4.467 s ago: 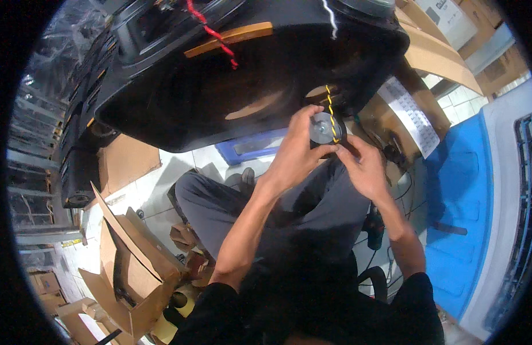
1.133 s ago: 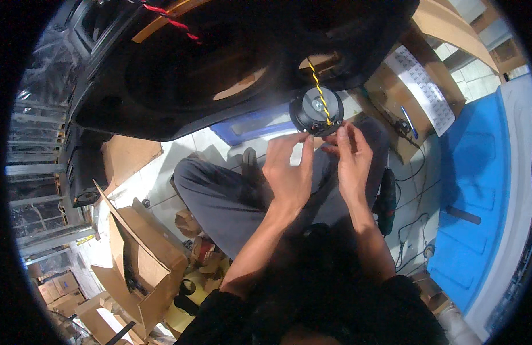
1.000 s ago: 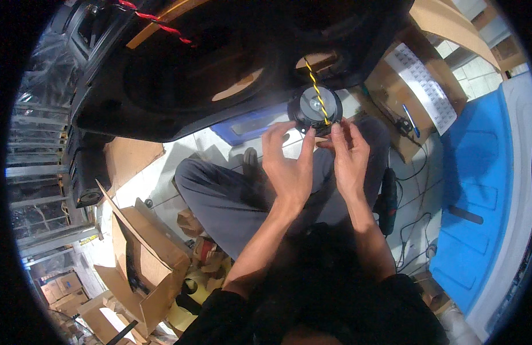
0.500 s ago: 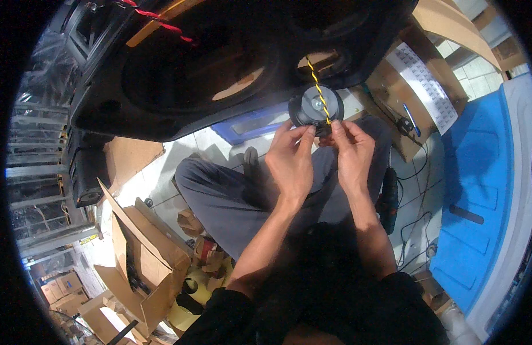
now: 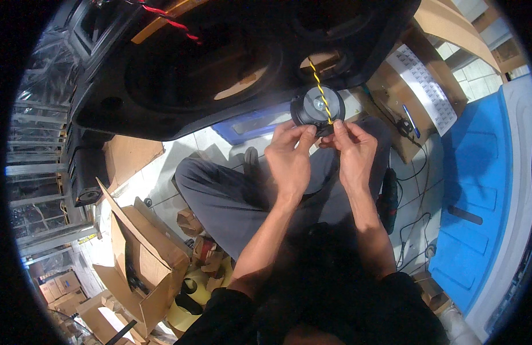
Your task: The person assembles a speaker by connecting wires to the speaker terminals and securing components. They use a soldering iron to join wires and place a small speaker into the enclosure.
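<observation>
A small round black speaker (image 5: pixel 312 103), its grey magnet side up, is held above my lap. My left hand (image 5: pixel 289 158) pinches its near rim with thumb and fingers. At the same rim, my right hand (image 5: pixel 356 152) grips the end of a twisted yellow-and-black wire (image 5: pixel 321 86) against the speaker's terminal; the exact contact is hidden by the fingertips. The wire runs up into a small round opening of a large black speaker panel (image 5: pixel 179 121), which has several round cutouts. A red-and-black twisted wire (image 5: pixel 171 22) hangs at a bigger cutout on the left.
On the right, a cardboard box (image 5: pixel 392 95) bears a printed white sheet (image 5: pixel 421 86) and a blue pen (image 5: pixel 410 119). A large blue panel (image 5: pixel 473 190) stands beyond. A dark power tool (image 5: pixel 388 201) lies by my right leg. Opened cardboard boxes (image 5: pixel 145 247) are on the left.
Both hands keep their hold on the speaker and wire, with only a slight shift. The whole view has moved a little; nothing was let go.
</observation>
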`<state>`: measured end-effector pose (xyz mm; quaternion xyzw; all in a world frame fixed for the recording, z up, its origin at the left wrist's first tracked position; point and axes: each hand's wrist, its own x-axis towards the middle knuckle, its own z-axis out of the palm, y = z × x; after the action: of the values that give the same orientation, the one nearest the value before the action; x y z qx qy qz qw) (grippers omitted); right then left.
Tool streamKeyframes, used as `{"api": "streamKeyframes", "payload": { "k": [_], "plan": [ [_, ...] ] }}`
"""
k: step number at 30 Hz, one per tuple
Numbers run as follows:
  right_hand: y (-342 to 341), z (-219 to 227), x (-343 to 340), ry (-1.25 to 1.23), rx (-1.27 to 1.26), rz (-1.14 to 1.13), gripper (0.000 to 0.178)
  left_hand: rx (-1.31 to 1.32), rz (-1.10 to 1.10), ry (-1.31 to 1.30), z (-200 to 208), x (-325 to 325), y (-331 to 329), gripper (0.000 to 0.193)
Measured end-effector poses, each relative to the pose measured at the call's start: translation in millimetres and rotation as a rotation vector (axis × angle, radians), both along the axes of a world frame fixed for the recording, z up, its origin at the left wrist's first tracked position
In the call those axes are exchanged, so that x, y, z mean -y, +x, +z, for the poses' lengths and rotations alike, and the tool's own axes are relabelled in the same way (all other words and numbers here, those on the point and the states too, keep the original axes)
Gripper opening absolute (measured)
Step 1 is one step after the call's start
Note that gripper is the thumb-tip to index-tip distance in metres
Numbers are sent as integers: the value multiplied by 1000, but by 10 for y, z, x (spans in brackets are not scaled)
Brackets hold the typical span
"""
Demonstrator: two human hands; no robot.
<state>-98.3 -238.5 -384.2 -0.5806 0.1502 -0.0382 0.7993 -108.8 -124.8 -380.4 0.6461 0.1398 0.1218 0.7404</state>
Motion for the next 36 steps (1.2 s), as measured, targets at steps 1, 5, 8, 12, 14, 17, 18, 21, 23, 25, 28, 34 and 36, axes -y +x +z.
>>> {"api": "streamKeyframes", "payload": {
  "k": [1, 5, 8, 12, 14, 17, 18, 21, 23, 25, 28, 34, 36],
  "plan": [
    [1, 7, 1, 2, -6, -1, 25, -3, -5, 7, -2, -4, 4, 17],
    [14, 27, -6, 22, -18, -22, 24, 6, -11, -2, -9, -8, 12, 18],
    [28, 32, -5, 45, -24, -34, 24, 5, -21, -30, -1, -5, 13, 18],
    [32, 36, 13, 86, -23, -25, 24, -12, -47, -32, 32, -22, 30, 18],
    [32, 43, 25, 51, -48, -11, 25, -17, -54, -56, 56, -22, 31, 18],
    [32, 58, 25, 39, -57, -5, 25, -27, -58, -102, 90, -15, 31, 19],
    [32, 65, 24, 41, -68, -9, 25, -34, -61, -103, 98, -17, 33, 19],
    [43, 81, 17, 73, -38, -25, 24, -56, -73, -106, 106, -31, 38, 18],
    [39, 88, 18, 42, -64, -15, 25, -59, -73, -114, 97, -34, 42, 17],
    [37, 88, 23, 48, -70, -19, 25, -58, -65, -130, 81, -27, 45, 15],
    [48, 76, 31, 88, -76, -32, 25, -35, -58, -120, 60, -21, 50, 12],
    [61, 58, 56, 109, -103, 1, 25, -134, -72, -201, 85, -43, 60, 20],
    [48, 53, 67, 124, -100, 25, 25, -123, -74, -212, 109, -46, 55, 25]
  ]
}}
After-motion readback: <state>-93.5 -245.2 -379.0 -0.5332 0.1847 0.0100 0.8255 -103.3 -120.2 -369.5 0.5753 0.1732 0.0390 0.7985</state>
